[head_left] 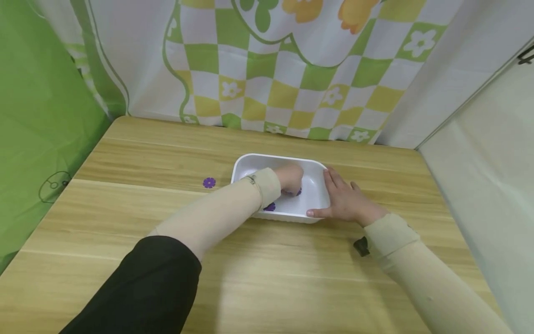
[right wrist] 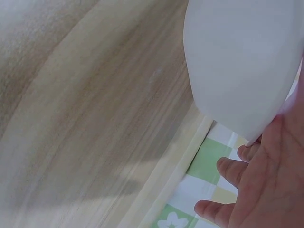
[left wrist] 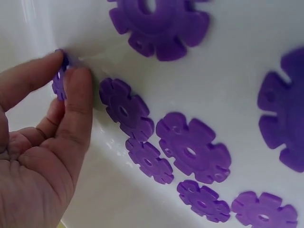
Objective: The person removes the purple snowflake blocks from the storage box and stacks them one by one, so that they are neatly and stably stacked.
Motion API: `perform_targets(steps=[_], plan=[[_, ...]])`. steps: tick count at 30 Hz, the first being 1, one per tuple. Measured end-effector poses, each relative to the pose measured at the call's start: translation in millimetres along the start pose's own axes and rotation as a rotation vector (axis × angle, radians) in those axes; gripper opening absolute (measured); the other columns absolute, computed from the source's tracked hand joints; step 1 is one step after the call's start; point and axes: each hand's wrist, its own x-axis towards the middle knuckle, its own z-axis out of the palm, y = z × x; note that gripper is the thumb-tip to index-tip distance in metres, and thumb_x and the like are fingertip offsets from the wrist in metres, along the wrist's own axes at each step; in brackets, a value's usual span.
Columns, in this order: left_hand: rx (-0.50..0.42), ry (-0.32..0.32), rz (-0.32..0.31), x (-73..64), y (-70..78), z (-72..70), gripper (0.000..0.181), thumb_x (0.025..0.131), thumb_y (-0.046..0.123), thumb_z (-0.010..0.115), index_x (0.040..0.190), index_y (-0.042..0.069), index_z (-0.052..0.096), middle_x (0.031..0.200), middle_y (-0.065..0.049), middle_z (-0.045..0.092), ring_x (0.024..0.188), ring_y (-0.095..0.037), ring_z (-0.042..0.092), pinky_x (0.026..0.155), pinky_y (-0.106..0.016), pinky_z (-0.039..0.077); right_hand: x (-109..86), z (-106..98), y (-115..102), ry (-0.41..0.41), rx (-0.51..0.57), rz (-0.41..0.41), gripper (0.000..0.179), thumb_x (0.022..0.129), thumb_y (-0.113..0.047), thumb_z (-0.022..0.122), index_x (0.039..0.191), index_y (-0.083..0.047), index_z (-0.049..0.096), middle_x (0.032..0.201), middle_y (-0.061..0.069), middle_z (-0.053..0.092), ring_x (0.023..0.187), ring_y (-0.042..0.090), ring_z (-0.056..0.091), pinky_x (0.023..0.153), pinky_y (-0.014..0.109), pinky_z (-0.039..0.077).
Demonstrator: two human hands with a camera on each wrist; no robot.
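In the head view, my left hand (head_left: 290,178) reaches down into a white plastic tray (head_left: 319,185). The left wrist view shows the thumb and fingers pinching a small purple flower-shaped disc (left wrist: 59,84) by the tray's wall. Several more purple notched discs (left wrist: 194,148) lie on the tray's floor next to this hand. My right hand (head_left: 346,202) grips the tray's right end, its thumb on the near rim and a forefinger at the far corner. From the right wrist view, the other fingers (right wrist: 230,171) of that hand stick out beyond the tray's outer wall.
One purple disc (head_left: 209,183) lies on the wooden table (head_left: 158,222) left of the tray. A small black object (head_left: 361,247) sits beside the right sleeve. Behind the table's far edge hangs a checkered curtain (head_left: 288,93); a white panel (head_left: 479,120) borders the right side.
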Motion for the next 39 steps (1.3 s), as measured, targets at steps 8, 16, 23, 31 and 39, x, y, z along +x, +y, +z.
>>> perform_targets(steps=[8,16,23,31,39], plan=[[-0.126,-0.021,-0.049,0.9,-8.2,-0.6,0.007,0.097,0.0,0.058,0.091,0.003,0.059,0.069,-0.005,0.061,0.045,-0.011,0.054,0.043,-0.021,0.049,0.9,1.3,-2.5,0.006,-0.004,-0.013,0.125,0.087,-0.064,0.072,0.156,0.016,0.004,0.165,0.035,0.005,0.15,0.05,0.02,0.112,0.078,0.018],[-0.131,0.008,0.017,-23.1,-4.7,-13.3,0.016,0.095,-0.002,0.057,0.081,0.007,0.058,0.067,-0.005,0.064,0.05,-0.012,0.057,0.047,-0.022,0.05,-3.5,3.5,-4.4,0.019,0.003,-0.018,0.128,0.086,-0.066,0.072,0.157,0.015,0.002,0.166,0.033,0.0,0.151,0.051,0.013,0.113,0.079,0.011],[-0.287,0.051,0.077,-56.4,-3.1,-34.6,0.017,0.093,-0.01,0.057,0.082,0.003,0.056,0.077,-0.009,0.065,0.066,-0.018,0.062,0.073,-0.032,0.061,-5.0,2.1,-5.1,0.004,0.014,-0.018,0.126,0.087,-0.066,0.07,0.157,0.016,0.004,0.166,0.033,-0.001,0.152,0.05,0.009,0.114,0.078,0.008],[-0.383,0.116,0.122,-78.1,-22.1,-54.3,0.022,0.091,-0.012,0.053,0.079,0.006,0.05,0.078,-0.009,0.06,0.069,-0.019,0.063,0.075,-0.037,0.06,-5.1,0.3,-3.0,0.001,0.02,-0.015,0.126,0.087,-0.066,0.07,0.156,0.016,0.004,0.166,0.033,-0.002,0.152,0.051,0.009,0.113,0.079,0.008],[-0.674,0.156,0.125,-106.4,-51.0,-62.2,0.006,0.098,-0.007,0.058,0.096,-0.002,0.054,0.092,-0.013,0.058,0.077,-0.021,0.063,0.081,-0.036,0.062,-1.7,0.6,-3.3,0.004,0.013,-0.017,0.127,0.087,-0.067,0.07,0.157,0.015,0.003,0.166,0.033,0.0,0.151,0.052,0.009,0.113,0.078,0.008]])
